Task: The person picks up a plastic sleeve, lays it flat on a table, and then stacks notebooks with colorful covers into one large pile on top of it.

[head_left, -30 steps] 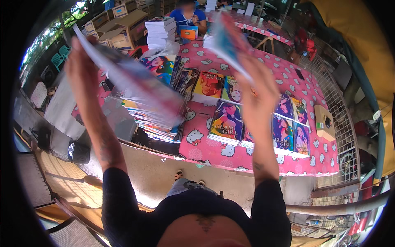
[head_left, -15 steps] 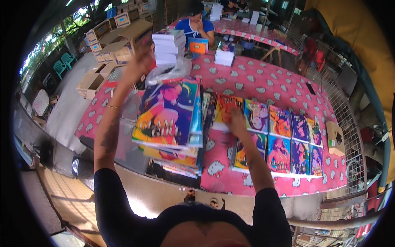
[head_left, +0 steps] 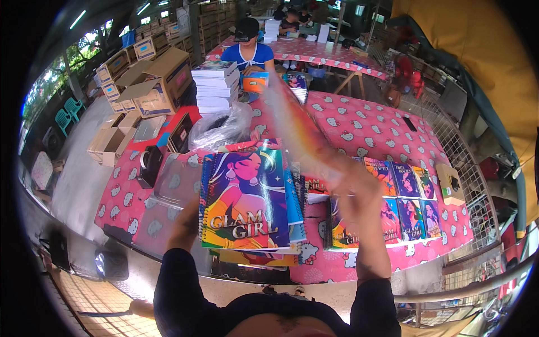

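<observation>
- Right hand grips a blurred notebook raised ahead of it.
- Left hand, apart, is beside the notebook pile; I cannot tell its hidden grip.
- Notebook rows are already laid out beside the right hand; the pile stands stacked.

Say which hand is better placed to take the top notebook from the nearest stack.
Probably the left hand: it is at the left edge of the stack, while the right hand is occupied, holding a blurred notebook.
</observation>
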A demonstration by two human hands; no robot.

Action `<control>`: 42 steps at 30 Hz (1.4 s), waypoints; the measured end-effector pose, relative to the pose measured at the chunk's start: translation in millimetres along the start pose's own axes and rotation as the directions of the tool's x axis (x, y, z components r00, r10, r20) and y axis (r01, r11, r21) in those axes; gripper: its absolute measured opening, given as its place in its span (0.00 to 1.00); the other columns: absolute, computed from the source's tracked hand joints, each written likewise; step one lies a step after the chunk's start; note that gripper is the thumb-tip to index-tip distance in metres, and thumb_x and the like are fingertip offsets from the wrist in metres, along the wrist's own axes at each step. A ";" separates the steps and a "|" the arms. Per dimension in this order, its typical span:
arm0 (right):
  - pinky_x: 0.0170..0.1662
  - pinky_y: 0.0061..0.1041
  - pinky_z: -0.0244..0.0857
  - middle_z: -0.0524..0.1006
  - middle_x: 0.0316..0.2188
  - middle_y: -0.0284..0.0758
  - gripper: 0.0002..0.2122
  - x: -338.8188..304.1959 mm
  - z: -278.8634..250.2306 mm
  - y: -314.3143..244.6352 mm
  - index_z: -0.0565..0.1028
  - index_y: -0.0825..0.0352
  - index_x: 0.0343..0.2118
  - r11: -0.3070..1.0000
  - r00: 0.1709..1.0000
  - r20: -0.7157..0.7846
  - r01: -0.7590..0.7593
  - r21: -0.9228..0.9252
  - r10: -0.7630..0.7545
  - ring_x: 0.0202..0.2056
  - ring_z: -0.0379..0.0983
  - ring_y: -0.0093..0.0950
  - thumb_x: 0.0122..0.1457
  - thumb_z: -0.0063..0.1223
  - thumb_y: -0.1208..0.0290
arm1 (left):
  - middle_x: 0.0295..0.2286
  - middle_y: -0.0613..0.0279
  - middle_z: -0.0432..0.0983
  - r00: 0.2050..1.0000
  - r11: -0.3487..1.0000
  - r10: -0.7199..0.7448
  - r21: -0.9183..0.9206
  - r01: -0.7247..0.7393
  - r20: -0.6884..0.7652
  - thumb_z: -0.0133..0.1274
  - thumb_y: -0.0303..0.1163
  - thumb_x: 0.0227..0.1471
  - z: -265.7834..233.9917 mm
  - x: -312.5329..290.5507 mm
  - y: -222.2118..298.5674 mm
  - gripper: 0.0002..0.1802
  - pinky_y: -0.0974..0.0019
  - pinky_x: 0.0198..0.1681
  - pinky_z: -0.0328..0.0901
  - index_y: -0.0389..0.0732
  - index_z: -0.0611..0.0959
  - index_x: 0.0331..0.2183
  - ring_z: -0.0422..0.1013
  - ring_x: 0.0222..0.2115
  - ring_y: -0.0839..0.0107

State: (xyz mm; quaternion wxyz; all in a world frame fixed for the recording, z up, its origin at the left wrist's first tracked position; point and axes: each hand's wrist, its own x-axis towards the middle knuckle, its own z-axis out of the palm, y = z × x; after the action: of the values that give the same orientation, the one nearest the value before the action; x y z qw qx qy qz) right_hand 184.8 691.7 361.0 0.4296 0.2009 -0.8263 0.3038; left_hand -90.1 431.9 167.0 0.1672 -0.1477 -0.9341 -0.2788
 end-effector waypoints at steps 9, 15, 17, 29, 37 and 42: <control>0.37 0.31 0.70 0.79 0.37 0.35 0.20 -21.1 19.8 -47.5 0.79 0.61 0.43 0.967 0.847 0.471 0.182 0.177 -0.246 0.37 0.75 0.32 0.51 0.62 0.56 | 0.39 0.62 0.76 0.403 0.729 0.245 -0.107 -0.676 -0.882 0.48 0.37 0.60 -363.5 37.2 81.1 0.15 0.71 0.44 0.64 0.35 0.80 0.41 0.71 0.37 0.73; 0.44 0.30 0.69 0.77 0.41 0.42 0.13 -51.2 1.7 47.1 0.77 0.68 0.43 0.884 0.939 0.076 -0.343 0.318 0.336 0.41 0.75 0.38 0.58 0.55 0.67 | 0.44 0.57 0.74 0.862 0.877 0.481 -0.106 -0.469 0.163 0.49 0.45 0.52 -242.9 9.5 162.9 0.28 0.61 0.56 0.57 0.45 0.76 0.53 0.66 0.49 0.63; 0.45 0.31 0.68 0.77 0.41 0.43 0.12 -89.0 -1.6 118.4 0.78 0.68 0.41 0.820 0.866 0.063 -0.492 0.294 0.497 0.41 0.75 0.39 0.58 0.55 0.67 | 0.49 0.49 0.71 0.687 0.738 0.628 -0.001 -0.674 0.365 0.53 0.44 0.50 -159.6 -26.0 164.4 0.35 0.58 0.62 0.51 0.43 0.68 0.58 0.61 0.57 0.58; 0.48 0.41 0.67 0.71 0.44 0.40 0.21 -259.5 -130.4 387.2 0.75 0.52 0.49 0.364 0.585 -0.030 -0.543 -0.756 0.810 0.47 0.69 0.47 0.49 0.61 0.62 | 0.49 0.46 0.71 0.455 0.419 0.814 -0.907 -0.028 0.362 0.56 0.45 0.54 -49.5 -189.7 344.0 0.32 0.58 0.54 0.60 0.35 0.72 0.54 0.68 0.50 0.60; 0.45 0.34 0.69 0.77 0.36 0.43 0.35 -258.8 -139.0 442.1 0.72 0.61 0.54 0.488 0.538 0.042 -0.727 -0.483 0.842 0.41 0.73 0.40 0.38 0.70 0.61 | 0.41 0.34 0.73 0.903 0.967 -0.194 -0.082 0.242 0.383 0.59 0.45 0.48 264.0 -89.1 300.6 0.34 0.49 0.51 0.63 0.29 0.70 0.48 0.65 0.51 0.42; 0.37 0.23 0.67 0.80 0.35 0.36 0.20 -214.5 -160.1 433.2 0.77 0.67 0.47 0.606 0.609 -0.001 -0.789 0.103 0.793 0.30 0.73 0.24 0.46 0.61 0.79 | 0.36 0.38 0.75 0.982 0.954 -0.184 -0.252 0.164 -0.055 0.55 0.36 0.50 228.7 -65.8 291.5 0.19 0.47 0.44 0.66 0.30 0.75 0.39 0.71 0.41 0.43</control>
State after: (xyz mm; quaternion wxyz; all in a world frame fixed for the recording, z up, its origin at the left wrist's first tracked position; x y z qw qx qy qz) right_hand 140.0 1133.2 111.1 0.2605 -0.1721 -0.8050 0.5044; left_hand 24.1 783.7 98.1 0.1584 -0.0736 -0.8944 -0.4117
